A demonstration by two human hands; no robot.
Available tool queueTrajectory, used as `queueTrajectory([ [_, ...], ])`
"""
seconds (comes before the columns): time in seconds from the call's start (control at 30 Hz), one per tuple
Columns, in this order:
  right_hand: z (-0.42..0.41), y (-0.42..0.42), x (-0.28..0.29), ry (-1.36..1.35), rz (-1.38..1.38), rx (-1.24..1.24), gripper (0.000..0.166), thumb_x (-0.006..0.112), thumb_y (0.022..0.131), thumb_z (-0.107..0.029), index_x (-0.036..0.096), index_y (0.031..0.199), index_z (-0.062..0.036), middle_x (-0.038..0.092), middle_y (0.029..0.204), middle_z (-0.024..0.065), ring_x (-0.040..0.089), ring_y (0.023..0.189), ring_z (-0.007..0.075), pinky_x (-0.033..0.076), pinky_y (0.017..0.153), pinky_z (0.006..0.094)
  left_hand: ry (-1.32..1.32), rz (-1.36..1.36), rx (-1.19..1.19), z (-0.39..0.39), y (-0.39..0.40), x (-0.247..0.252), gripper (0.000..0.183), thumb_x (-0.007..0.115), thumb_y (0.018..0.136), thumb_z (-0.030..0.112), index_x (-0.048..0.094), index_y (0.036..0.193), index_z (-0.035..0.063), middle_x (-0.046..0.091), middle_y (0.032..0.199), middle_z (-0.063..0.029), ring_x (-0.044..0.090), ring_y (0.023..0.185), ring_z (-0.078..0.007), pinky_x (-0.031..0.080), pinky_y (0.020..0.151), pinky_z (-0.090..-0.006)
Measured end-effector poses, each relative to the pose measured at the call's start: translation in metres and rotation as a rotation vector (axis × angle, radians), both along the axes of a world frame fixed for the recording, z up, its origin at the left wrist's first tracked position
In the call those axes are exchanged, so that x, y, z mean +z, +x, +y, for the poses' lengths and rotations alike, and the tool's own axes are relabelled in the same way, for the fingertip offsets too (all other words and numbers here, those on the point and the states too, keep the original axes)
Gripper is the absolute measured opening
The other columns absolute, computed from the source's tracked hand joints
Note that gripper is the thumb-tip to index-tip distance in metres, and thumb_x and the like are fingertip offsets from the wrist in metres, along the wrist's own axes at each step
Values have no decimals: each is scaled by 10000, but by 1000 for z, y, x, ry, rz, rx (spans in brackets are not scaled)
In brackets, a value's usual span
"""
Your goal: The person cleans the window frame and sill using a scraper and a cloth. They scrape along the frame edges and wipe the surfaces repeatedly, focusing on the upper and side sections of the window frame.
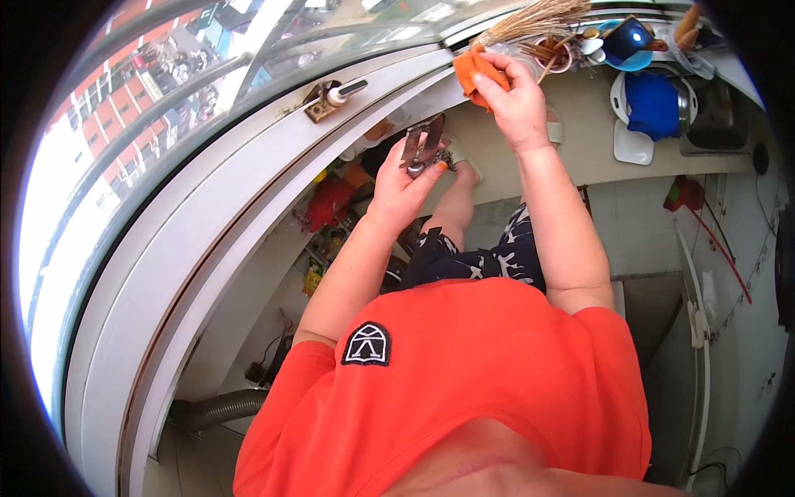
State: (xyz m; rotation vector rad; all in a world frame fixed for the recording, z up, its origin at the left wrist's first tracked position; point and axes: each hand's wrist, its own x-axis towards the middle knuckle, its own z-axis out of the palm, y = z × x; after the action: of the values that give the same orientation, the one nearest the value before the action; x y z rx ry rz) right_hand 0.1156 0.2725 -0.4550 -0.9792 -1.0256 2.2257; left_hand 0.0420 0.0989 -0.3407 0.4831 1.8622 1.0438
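My left hand [400,186] holds a dark metal piece with flat strips [422,143], and a tangle of metal wool or shavings [442,161] lies by its thumb; what the piece is exactly I cannot tell. Up and to the right, my right hand [518,102] pinches a folded orange cloth [475,77] at the window ledge, just below a straw brush [528,22]. The cloth hides what lies under it. A window latch [329,99] sits on the white frame, left of both hands.
The curved white window frame [186,248] runs along the left. At the upper right are a blue bowl [640,59], a blue cloth [652,105] over a pot, a white tray [633,143] and a sink [717,124]. A ribbed hose [227,410] lies low left.
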Motion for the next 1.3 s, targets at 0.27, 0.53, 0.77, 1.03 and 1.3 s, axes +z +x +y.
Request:
queueTrajectory([
  [0.27,-51,14,33,-285,332,356,310,556,933,3,577,1242,19,643,1133,62,604,973,95,527,839,265,214,-255,188,13,-4,10,471,695,902,165,524,1325,48,529,1279,-63,460,1234,-182,332,1089,-356],
  [0.53,-18,12,45,376,40,473,314,577,858,1,666,1158,-21,678,1055,82,654,938,148,536,811,291,134,-90,155,-2,-4,6,333,651,943,148,546,1243,46,536,1233,-34,506,1148,-158,410,1001,-340],
  [0.77,-5,-14,70,291,130,335,261,611,925,-24,634,1184,8,664,1112,54,624,1004,117,512,906,273,172,-112,225,-9,4,11,386,649,952,166,489,1280,39,582,1174,-57,575,1066,-162,495,891,-317],
  [1.03,-22,5,95,318,255,519,340,730,897,-153,630,1183,2,643,1073,26,610,965,107,511,864,267,82,-173,321,0,1,31,365,583,996,304,529,1264,62,644,1046,-9,607,878,-85,454,563,-194],
  [1.3,-14,-61,96,600,91,465,368,725,828,-114,643,1173,-18,655,1133,106,653,993,174,523,873,316,42,-73,150,-65,22,11,531,627,941,86,336,1381,26,532,1262,-108,561,1152,-192,461,998,-368],
])
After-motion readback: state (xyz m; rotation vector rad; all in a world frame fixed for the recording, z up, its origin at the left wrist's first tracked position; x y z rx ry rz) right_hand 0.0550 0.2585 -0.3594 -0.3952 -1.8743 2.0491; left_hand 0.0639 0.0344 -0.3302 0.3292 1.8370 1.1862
